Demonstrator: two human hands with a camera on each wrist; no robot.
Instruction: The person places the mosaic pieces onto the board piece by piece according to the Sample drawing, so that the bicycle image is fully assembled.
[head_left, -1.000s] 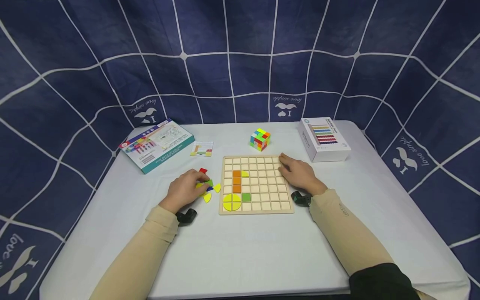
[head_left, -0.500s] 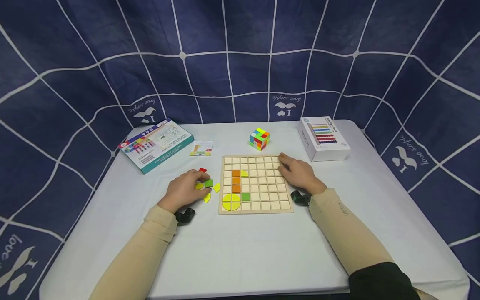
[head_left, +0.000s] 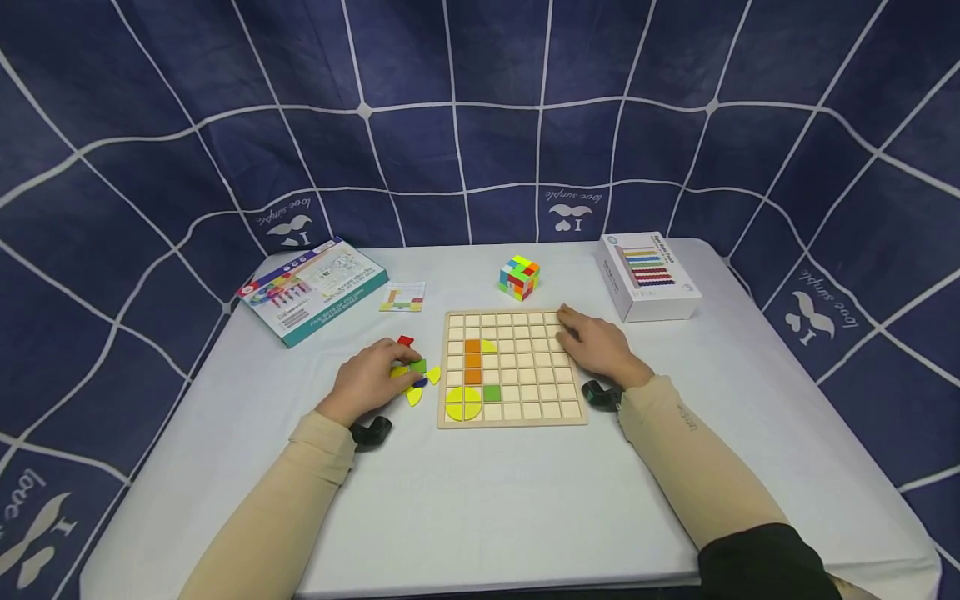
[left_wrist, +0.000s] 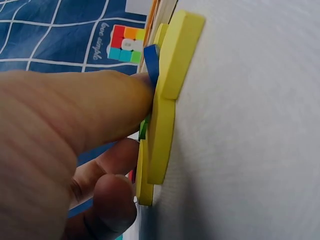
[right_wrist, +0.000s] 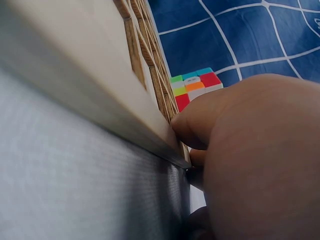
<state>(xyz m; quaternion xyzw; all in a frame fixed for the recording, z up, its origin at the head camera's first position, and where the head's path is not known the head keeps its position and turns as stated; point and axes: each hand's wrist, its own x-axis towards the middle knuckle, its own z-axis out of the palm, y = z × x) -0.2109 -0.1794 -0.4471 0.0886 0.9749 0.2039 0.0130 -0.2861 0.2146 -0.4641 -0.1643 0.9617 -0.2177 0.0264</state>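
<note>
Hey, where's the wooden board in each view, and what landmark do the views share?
Head: board slightly right of and below centre.
Left wrist: only a sliver of board, at the top, near the middle.
Right wrist: board slanting from upper left toward centre.
Shared landmark: the cube, visible in all three.

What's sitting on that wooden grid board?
Three orange squares, a green square, yellow pieces forming a circle, and another yellow piece. The right hand covers part of the board; anything beneath that hand or the pieces is hidden.
</note>
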